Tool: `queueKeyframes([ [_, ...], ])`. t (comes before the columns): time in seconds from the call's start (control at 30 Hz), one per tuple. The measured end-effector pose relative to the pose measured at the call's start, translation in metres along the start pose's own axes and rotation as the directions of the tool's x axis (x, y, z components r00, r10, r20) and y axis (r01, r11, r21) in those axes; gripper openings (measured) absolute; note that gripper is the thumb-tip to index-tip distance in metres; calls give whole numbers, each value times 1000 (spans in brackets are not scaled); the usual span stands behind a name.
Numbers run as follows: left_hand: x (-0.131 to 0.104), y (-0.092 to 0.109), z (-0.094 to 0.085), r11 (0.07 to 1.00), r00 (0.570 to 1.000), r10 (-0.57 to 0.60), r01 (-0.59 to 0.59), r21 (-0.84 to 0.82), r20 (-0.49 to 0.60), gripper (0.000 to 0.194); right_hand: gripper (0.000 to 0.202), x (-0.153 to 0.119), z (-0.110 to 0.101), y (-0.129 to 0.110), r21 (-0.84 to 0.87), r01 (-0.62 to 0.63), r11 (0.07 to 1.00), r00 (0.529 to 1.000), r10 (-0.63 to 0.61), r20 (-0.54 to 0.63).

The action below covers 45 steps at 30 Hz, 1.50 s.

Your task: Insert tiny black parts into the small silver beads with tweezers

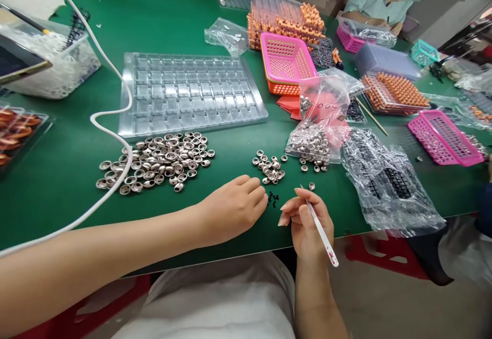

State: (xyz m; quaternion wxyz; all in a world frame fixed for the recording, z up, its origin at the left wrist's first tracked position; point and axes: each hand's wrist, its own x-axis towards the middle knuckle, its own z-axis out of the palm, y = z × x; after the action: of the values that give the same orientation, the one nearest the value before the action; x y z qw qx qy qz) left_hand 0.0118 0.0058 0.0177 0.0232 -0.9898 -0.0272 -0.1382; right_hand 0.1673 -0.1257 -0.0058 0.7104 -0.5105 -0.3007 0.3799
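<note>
From my remote post I'm watching the lower middle of the frame, where tiny black pieces (275,197) are lying on the green table (172,21) between the two hands, just below a small cluster of metal cups (272,166). I'm worrying that the left hand (236,206), which is sitting right beside those pieces, could scatter them with a careless sideways sweep. The right hand (312,224) could be sending the lone cup (311,186) rolling, since its raised fingers are hovering so near. A loose pinch could also be letting the slim white tool (323,236) slip. As for pose, the left arm (115,249) is reaching in from the lower left, its hand lying back-up with fingers curled; their tips are hiding, so I'm not telling whether they're gripping anything. The right arm (321,303) is rising from the bottom edge, its hand partly closing, thumb and fingers holding the tool, whose blunt end is pointing toward the lower right.
</note>
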Motion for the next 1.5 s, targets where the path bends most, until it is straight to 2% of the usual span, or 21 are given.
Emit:
queueKeyframes([
  [0.27,22,3,-10,976,980,186,-193,101,74,19,20,-1,1,2,19,35,999,999,-34,-32],
  [0.5,27,-1,-17,972,970,213,-223,75,113,16,21,-2,0,5,27,31,999,999,-29,-44],
  [0.63,31,-11,-27,979,985,141,-153,135,98,20,21,-2,0,5,50,34,998,999,-33,-27],
  [0.73,28,-18,-30,993,994,73,-79,85,75,14,22,-2,0,5,35,31,999,999,-29,-36],
  [0.87,12,-15,-21,984,993,-109,113,-136,43,15,26,-2,-1,5,30,68,997,996,-67,-60],
  [0.97,-3,-3,-12,886,961,-265,274,-375,77,14,27,-2,0,6,23,93,995,993,-91,-73],
  [1.07,-15,8,-5,786,930,-331,365,-499,159,11,26,-4,0,6,1,98,995,993,-98,-65],
  [1.23,-20,12,5,750,904,-391,422,-509,173,8,28,-8,-3,2,-139,104,985,995,-104,12],
  [1.4,-21,9,11,720,900,-405,422,-551,160,4,31,-1,-11,-3,-397,297,869,955,-279,104],
  [1.5,-22,8,13,686,894,-415,431,-586,171,4,31,6,-13,-2,-458,307,834,950,-299,93],
])
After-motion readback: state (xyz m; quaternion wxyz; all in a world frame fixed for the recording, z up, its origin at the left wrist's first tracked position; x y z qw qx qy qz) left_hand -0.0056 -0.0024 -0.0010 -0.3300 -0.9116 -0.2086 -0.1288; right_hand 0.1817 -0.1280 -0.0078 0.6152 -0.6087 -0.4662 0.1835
